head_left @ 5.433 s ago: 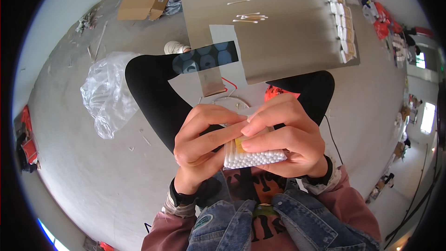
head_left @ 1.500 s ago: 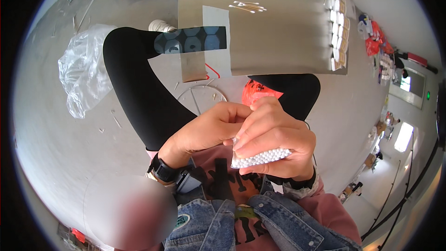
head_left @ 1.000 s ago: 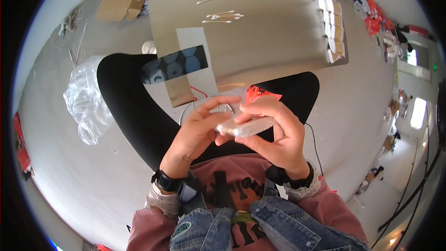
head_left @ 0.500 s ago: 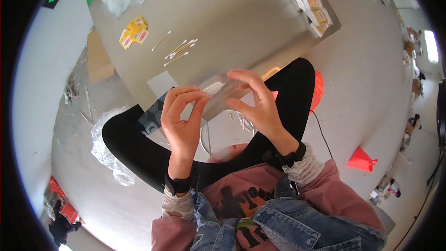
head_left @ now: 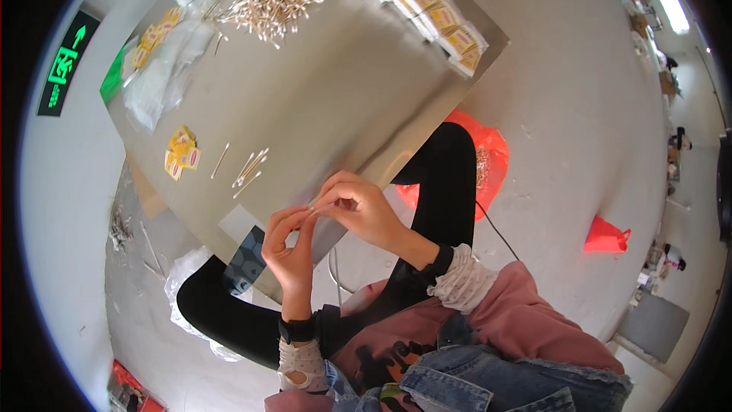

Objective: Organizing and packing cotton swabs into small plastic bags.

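Fingertips (head_left: 302, 216) of the bare left hand (head_left: 288, 258) and the bare right hand (head_left: 357, 210) meet in my remote view, in front of the near edge of the smooth grey-brown table (head_left: 335, 118). Both hands are nearly closed, thumbs and forefingers pinched toward each other around a thin pale scrap (head_left: 313, 208); from where I sit it is too small for me to tell what it is, or which hand bears it. Just beyond the left hand I see a small loose group of white-tipped wooden cotton swabs (head_left: 249, 169), with one single swab (head_left: 220, 160) just to its left and, left again, a few yellow-and-white paper labels (head_left: 181, 154). Nearer the left hand, a blank white sheet (head_left: 242, 221) lies at the table edge, beside a dark blue film strip with rounded shapes (head_left: 245, 262). Across the table, well apart from both hands, I make out a large heap of cotton swabs (head_left: 271, 0), a crumpled pile of clear plastic film (head_left: 158, 80) to its left, and a row of white packets with yellow fronts (head_left: 435, 15) to its right. Beside the person's right knee, an open red plastic bag (head_left: 492, 164) has swabs inside.
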The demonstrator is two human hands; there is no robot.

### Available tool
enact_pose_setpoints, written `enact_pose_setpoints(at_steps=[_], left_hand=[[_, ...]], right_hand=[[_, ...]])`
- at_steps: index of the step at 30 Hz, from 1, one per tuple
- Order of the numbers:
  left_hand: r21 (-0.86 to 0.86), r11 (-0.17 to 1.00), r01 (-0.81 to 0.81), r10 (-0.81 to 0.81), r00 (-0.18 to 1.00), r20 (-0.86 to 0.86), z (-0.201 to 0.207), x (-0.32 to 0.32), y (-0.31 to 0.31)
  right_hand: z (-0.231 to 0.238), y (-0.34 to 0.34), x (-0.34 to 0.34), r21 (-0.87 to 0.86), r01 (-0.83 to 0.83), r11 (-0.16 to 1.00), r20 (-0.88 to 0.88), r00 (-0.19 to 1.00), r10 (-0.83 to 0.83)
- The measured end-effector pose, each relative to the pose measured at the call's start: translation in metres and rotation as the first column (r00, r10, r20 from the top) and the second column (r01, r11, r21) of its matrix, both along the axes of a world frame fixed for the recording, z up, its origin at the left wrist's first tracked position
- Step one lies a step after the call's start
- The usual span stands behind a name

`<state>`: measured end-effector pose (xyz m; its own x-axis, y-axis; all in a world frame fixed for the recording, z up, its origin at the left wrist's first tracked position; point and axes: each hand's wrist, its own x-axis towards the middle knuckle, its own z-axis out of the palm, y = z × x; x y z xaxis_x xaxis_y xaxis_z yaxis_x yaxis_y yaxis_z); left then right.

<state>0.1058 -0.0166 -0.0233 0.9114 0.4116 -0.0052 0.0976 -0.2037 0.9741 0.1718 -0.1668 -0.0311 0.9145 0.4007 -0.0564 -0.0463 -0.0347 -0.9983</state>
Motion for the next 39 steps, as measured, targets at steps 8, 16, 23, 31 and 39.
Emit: enact_pose_setpoints(at_steps=[8, 16, 23, 31, 39], left_hand=[[0.141, 0.990, -0.022, 0.026, 0.999, -0.025, -0.004, -0.013, 0.006], [-0.055, 0.992, -0.117, 0.115, 0.993, -0.038, -0.009, -0.015, 0.006], [-0.054, 0.992, -0.115, 0.113, 0.993, -0.037, -0.020, -0.023, 0.012], [-0.011, 0.987, -0.159, 0.159, 0.987, 0.001, -0.012, -0.022, 0.004], [0.031, 0.986, -0.161, 0.163, 0.985, -0.051, -0.014, -0.032, 0.005]], right_hand=[[-0.005, -0.001, 0.003, 0.020, -0.060, 0.998, 0.036, 0.998, 0.059], [0.001, 0.000, 0.008, 0.069, -0.086, 0.994, -0.061, 0.994, 0.090], [0.000, 0.004, -0.002, 0.023, -0.069, 0.997, -0.060, 0.996, 0.070], [-0.007, 0.003, 0.001, 0.100, -0.047, 0.994, -0.040, 0.998, 0.051], [-0.003, 0.000, -0.012, 0.024, -0.064, 0.998, -0.010, 0.998, 0.064]])
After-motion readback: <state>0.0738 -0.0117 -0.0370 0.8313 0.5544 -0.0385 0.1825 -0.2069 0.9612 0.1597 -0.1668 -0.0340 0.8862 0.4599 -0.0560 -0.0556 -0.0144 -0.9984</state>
